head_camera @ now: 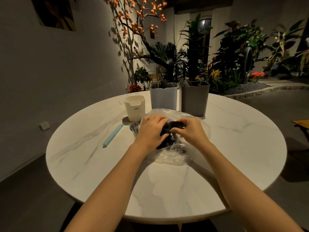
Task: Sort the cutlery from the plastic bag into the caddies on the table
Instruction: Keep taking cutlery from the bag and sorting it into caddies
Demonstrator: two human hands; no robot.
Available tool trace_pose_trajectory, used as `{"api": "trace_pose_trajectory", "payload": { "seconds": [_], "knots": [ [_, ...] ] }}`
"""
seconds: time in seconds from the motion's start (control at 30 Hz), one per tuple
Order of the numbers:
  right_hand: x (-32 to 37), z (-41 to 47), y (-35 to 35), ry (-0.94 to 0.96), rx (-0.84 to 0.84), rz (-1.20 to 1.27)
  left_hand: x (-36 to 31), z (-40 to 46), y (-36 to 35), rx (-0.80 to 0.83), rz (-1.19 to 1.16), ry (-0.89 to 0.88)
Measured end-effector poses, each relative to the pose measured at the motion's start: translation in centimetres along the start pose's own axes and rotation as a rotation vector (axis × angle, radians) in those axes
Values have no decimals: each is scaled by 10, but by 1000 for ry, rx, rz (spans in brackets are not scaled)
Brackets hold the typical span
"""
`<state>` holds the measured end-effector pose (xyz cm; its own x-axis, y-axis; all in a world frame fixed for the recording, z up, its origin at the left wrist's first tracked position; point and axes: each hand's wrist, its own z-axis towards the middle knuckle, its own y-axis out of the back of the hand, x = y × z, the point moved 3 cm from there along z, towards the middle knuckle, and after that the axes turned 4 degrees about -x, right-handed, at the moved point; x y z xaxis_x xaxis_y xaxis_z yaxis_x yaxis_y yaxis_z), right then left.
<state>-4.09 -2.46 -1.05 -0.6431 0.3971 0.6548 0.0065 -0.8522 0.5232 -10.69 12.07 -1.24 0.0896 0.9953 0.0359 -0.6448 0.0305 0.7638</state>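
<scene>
A clear plastic bag (170,156) lies in the middle of the round white table (234,139), with dark cutlery (167,129) inside it. My left hand (150,131) rests on the bag's left side, fingers curled on the dark cutlery. My right hand (190,129) pinches the dark cutlery from the right at the bag's mouth. Behind the bag stand three caddies: a small cream caddy (134,108) that looks empty, a light blue-grey caddy (163,97) holding cutlery, and a dark grey caddy (194,97) holding cutlery.
A light blue bag clip (112,135) lies on the table left of the bag. Plants and a tree with orange fruit stand behind the table. A wall runs along the left. The table's near half holds only my forearms.
</scene>
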Motion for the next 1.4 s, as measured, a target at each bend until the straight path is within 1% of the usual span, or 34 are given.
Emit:
{"api": "trace_pose_trajectory", "payload": {
  "seconds": [0.1,0.2,0.4,0.6,0.67,0.73,0.83,0.9,1.1,1.2,1.27,1.33,1.4],
  "knots": [
    [2,-1,0,9,-8,42,-4,1,-8,59,-94,39],
    [4,-2,1,32,-11,42,-3,2,-11,49,-127,87],
    [15,-6,1,139,-38,55,4,4,-21,43,-169,211],
    [12,-3,0,152,-20,99,8,8,-28,108,-149,223],
    [11,-2,1,135,-10,134,9,9,-29,123,-155,224],
    [13,-2,4,112,-36,206,11,9,-27,121,-173,227],
    [17,-1,8,85,-106,356,5,8,-19,81,-261,241],
    [19,-2,10,91,-128,407,0,7,-12,70,-325,275],
    [17,-1,8,54,-52,504,-4,7,-8,121,-302,282],
    [17,0,7,36,-10,546,-4,8,-12,103,-345,294],
    [18,-1,4,44,29,510,-6,10,-11,82,-379,280],
    [18,-1,0,32,73,458,-8,10,-12,100,-379,280],
    [17,-1,-2,7,83,450,-10,10,-11,122,-346,300]
  ]
}}
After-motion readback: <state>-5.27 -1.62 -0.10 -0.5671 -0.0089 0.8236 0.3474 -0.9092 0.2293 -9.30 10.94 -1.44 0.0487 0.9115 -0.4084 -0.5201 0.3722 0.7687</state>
